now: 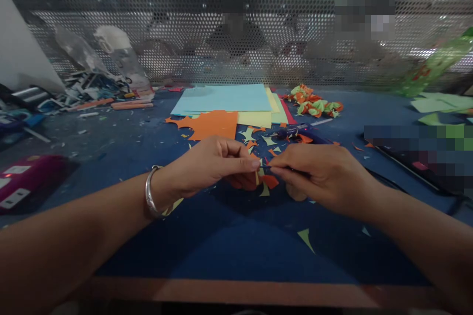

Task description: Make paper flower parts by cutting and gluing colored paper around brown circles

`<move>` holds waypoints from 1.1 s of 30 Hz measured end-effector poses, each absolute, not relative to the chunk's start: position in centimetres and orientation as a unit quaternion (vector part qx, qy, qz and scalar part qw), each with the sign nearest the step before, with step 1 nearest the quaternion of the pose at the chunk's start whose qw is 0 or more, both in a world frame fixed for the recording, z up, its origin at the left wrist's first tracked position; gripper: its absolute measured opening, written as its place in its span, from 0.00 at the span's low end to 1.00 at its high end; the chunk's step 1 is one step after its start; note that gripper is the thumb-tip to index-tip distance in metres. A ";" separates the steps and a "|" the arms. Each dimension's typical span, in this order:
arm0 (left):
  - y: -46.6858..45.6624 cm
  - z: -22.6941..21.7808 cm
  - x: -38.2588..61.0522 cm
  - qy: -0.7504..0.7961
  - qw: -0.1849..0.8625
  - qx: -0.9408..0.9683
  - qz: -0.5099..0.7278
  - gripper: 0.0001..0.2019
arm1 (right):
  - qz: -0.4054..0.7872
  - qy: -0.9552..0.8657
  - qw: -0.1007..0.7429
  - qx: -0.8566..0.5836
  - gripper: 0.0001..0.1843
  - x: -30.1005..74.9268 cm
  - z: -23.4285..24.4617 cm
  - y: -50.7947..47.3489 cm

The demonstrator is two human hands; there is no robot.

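A blue counter (221, 251) stretches before a perforated screen (177, 15). Stacked coloured sheets (225, 97) lie beyond the left hand (209, 165) and right hand (327, 172), fingers pinched closed. Crumpled orange-green paper (320, 108) sits behind; scraps (269, 141) crowd the middle. In the fingertips, centre: left, orange paper (269, 182); right, a thin dark stick (265, 166).

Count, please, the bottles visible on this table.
2: a white-lidded clear bottle at the back left and a green bottle at the far right. A transparent shape beside the first is unclear; others may be hidden.
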State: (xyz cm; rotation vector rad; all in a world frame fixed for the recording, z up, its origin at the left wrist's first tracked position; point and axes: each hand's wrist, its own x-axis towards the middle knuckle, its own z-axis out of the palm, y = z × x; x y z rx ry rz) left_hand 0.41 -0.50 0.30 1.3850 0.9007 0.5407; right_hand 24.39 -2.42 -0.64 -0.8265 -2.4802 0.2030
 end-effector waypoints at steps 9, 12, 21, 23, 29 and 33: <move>-0.4 0.3 0.6 0.404 0.663 0.578 0.252 0.05 | 0.062 -0.918 0.245 -0.307 0.12 24.3 -0.6 -2.4; -0.4 0.3 0.7 0.402 0.664 0.572 0.265 0.04 | 0.063 -0.916 0.246 -0.310 0.11 24.4 -0.5 -2.4; -0.2 -0.3 0.5 0.385 0.649 0.590 0.288 0.04 | 0.084 -0.906 0.230 -0.345 0.12 24.3 -0.2 -2.7; -0.1 -0.4 0.4 0.373 0.636 0.609 0.292 0.04 | 0.095 -0.902 0.232 -0.351 0.11 24.2 -0.2 -2.6; -0.2 -0.5 0.1 0.308 0.574 0.692 0.312 0.09 | 0.084 -0.902 0.265 -0.330 0.11 24.4 0.0 -2.7; -0.5 -0.2 0.4 0.302 0.551 0.704 0.331 0.09 | 0.064 -0.906 0.273 -0.317 0.11 24.4 0.2 -2.9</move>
